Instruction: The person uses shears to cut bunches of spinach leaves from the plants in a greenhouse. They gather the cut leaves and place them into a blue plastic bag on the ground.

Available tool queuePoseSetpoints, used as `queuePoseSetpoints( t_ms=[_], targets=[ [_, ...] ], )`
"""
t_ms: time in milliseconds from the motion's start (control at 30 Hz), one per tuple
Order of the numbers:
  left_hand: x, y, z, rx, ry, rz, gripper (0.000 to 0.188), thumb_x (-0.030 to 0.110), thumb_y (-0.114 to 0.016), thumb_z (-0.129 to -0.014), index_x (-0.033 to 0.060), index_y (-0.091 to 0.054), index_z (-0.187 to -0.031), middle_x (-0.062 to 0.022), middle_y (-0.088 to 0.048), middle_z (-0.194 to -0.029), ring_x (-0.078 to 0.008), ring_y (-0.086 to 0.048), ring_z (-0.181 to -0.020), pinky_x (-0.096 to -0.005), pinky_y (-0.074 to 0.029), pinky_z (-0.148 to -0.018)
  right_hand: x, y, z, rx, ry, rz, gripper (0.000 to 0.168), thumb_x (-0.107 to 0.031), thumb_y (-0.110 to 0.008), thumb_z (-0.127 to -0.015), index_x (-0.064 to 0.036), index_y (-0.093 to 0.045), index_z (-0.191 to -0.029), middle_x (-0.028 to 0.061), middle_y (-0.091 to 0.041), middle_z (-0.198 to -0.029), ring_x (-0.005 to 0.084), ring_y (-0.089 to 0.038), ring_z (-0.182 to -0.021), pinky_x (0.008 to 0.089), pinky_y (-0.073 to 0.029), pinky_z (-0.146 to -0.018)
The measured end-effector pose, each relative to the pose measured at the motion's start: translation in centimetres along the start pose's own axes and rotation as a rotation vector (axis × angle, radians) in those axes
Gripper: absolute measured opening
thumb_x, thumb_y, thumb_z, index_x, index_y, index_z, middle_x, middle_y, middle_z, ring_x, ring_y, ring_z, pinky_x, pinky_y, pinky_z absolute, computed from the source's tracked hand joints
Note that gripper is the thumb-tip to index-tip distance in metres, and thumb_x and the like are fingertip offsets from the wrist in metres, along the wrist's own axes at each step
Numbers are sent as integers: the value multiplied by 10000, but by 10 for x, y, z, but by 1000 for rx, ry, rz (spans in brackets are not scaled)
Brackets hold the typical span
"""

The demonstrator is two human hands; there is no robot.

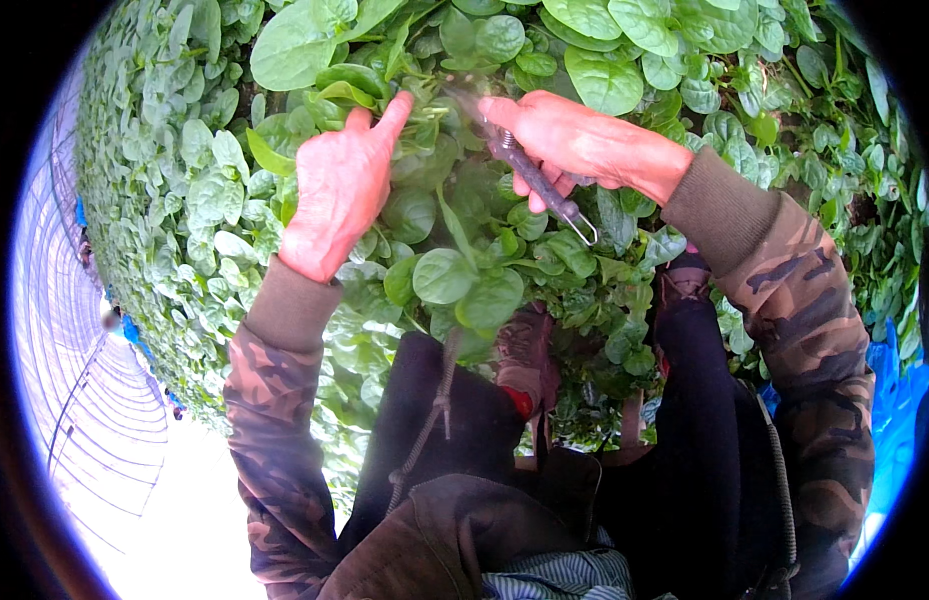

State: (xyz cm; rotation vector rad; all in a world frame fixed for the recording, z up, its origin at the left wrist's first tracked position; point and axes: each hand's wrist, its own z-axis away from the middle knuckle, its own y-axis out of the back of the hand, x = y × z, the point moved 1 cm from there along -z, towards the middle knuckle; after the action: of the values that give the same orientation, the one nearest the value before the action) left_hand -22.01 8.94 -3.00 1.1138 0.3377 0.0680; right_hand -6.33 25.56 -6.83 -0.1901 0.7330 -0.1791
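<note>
My left hand is closed around cut stems and broad leaves of a leafy green, its index finger and thumb pointing up beside the stem ends. To its right, my right hand holds a pair of spring-loaded hand snips with dark handles and a wire catch at the lower end. The snips' blades point up and left toward the stems and are blurred. A leafy sprig shows below and between the hands, above my knees; whether it is held cannot be told.
Dense leafy plants surround both hands and reach past my shoes. Blue plastic lies at the lower right. At the far left stands the curved, ribbed wall of a greenhouse tunnel. A cord hangs over my thigh.
</note>
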Motion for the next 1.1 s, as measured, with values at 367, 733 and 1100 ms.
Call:
queuePoseSetpoints(
  t_ms=[367,733,1100],
  targets=[
    [0,-3,3,17,-8,-7,841,91,-766,-691,238,-409,-1438,-139,-608,-937,-336,-654,-701,-436,-522,-590,-7,-3,-9,-26,-4,37,636,-530,-311,-989,57,-547,-926,155,-659,-763,197,-647,-557,336,-528,-495],
    [-3,-3,9,22,-10,5,843,100,-781,-668,252,-441,-1423,-118,-622,-866,-332,-648,-692,-424,-523,-600,-2,-5,-2,101,20,-5,574,-495,-329,-1015,26,-549,-917,59,-576,-613,133,-537,-425,270,-423,-382],
    [-21,4,75,241,-146,261,859,64,-787,-581,206,-530,-1388,-101,-707,-1009,-315,-659,-803,-386,-516,-684,40,8,79,29,6,-181,598,-486,-318,-1031,59,-559,-981,94,-602,-670,162,-600,-478,300,-489,-464]
  ],
)
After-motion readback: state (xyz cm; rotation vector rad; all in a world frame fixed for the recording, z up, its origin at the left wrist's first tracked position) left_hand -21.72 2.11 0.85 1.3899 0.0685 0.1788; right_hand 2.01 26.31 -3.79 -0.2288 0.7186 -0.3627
